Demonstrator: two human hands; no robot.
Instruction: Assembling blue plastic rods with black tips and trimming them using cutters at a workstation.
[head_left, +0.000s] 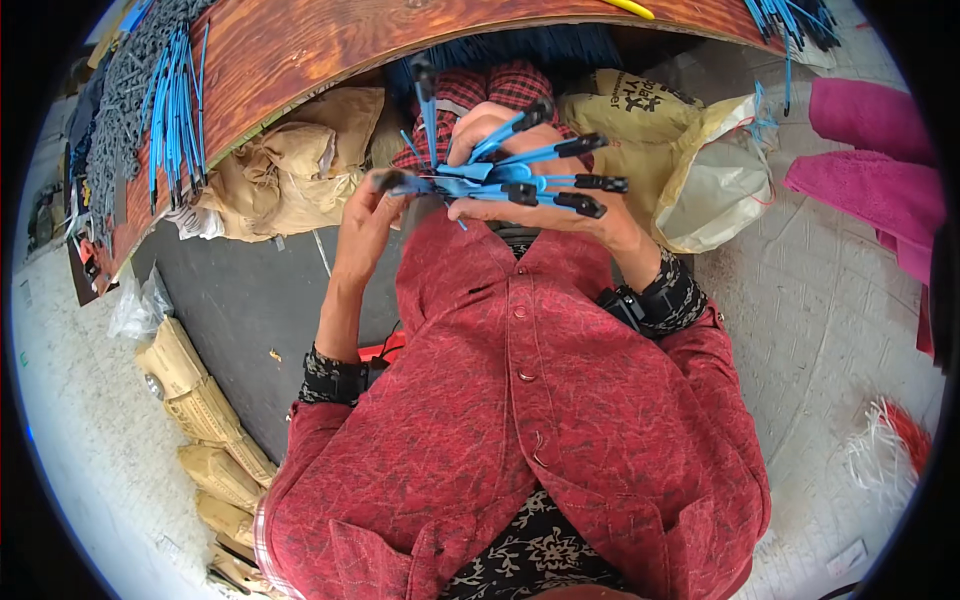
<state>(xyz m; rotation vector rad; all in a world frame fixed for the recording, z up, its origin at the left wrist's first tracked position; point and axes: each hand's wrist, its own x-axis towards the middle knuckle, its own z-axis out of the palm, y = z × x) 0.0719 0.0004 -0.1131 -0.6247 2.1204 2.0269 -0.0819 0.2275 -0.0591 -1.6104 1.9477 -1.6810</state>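
My right hand (600, 222) is closed round a fanned bunch of blue strips with black ends (482, 190); they look like flat cables, though the kind is not certain. Their black ends point up and to the right, past my fingers. On the left, my left hand (362, 225) pinches a blue strip with a dark end (402, 184) between thumb and fingers, close against the bunch. Where the strips meet between both hands, they overlap and details are hard to make out.
A curved wooden table (320, 50) spans the far side, with blue strips (175, 120) and a grey heap (120, 110) at its left. Brown sacks (285, 175) and an open yellowish sack (690, 175) stand below. Pink cloths (860, 195) hang at right.
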